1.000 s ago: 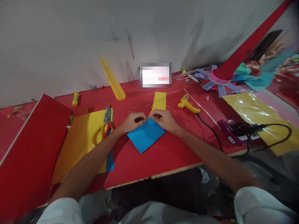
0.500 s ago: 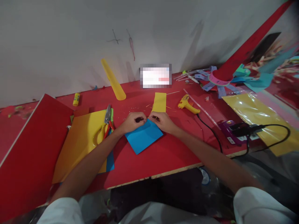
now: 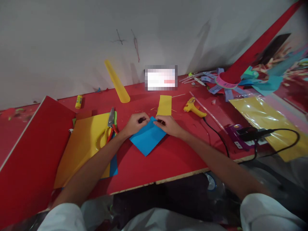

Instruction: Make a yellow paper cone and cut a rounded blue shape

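Note:
A blue sheet of paper [image 3: 147, 140] lies at an angle on the red table [image 3: 154, 173], one corner toward me. My left hand [image 3: 136, 124] pinches its far edge left of the top corner. On the other side of that corner, my right hand [image 3: 168, 124] grips the same edge between thumb and fingers. Just beyond my right hand is a yellow paper strip [image 3: 165, 105], its near end partly hidden. Scissors [image 3: 109, 126] with yellow handles and a red-handled tool [image 3: 113, 131] rest on yellow sheets [image 3: 81, 141] to the left.
Right of my hands are a yellow hot glue gun [image 3: 194, 108] with a black cord and a purple power strip [image 3: 240, 137]. A yellow paper tube [image 3: 117, 81] and a glue stick [image 3: 78, 102] stand at the back. A large red board [image 3: 31, 160] leans at left.
The blue paper has turned slightly, its near corner shifting right and a little away from me. Its far corner now shows between my hands, which have moved slightly apart.

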Motion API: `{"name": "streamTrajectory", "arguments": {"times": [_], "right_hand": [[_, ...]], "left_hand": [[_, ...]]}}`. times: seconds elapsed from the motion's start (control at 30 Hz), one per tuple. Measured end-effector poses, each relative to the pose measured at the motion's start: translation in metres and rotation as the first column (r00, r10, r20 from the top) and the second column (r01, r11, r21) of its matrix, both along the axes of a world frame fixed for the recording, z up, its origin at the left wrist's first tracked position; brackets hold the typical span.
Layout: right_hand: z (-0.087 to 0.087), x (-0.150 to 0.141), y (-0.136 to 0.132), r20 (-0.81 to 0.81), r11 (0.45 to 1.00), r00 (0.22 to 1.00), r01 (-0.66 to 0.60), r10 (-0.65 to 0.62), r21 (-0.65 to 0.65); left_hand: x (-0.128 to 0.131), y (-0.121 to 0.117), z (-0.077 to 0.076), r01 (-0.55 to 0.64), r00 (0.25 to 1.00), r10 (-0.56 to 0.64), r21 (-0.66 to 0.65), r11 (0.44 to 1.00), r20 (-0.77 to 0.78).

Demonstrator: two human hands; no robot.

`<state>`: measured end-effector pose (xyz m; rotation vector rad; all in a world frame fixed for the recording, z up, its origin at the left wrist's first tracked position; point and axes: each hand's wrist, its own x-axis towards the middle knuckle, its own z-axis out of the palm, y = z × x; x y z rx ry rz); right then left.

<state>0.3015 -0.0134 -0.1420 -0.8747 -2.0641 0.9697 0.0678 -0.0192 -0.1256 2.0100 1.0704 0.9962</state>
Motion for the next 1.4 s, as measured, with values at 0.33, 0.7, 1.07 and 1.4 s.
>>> {"name": "streamTrajectory", "arguments": {"times": [0.33,0.7,1.07,1.4], "right_hand": [[0.003,0.011,0.004,-0.176,0.974,0.968,0.150,-0.180,-0.169],[-0.002,0.004,0.005,-0.246,0.970,0.964,0.044,-0.105,-0.240],[-0.003,0.009,0.010,-0.417,0.900,0.891,-0.025,-0.178,-0.436],[0.004,0.008,0.006,-0.466,0.877,0.865,-0.070,-0.184,-0.476]], "left_hand": [[-0.002,0.007,0.001,-0.240,0.946,0.248,-0.059,0.969,0.208],[-0.006,0.005,0.000,-0.164,0.956,0.185,-0.106,0.981,0.227],[-0.003,0.000,-0.001,0.105,0.948,-0.012,-0.277,0.955,0.319],[-0.002,-0.006,0.017,0.211,0.874,0.068,-0.502,0.839,0.481]]}}
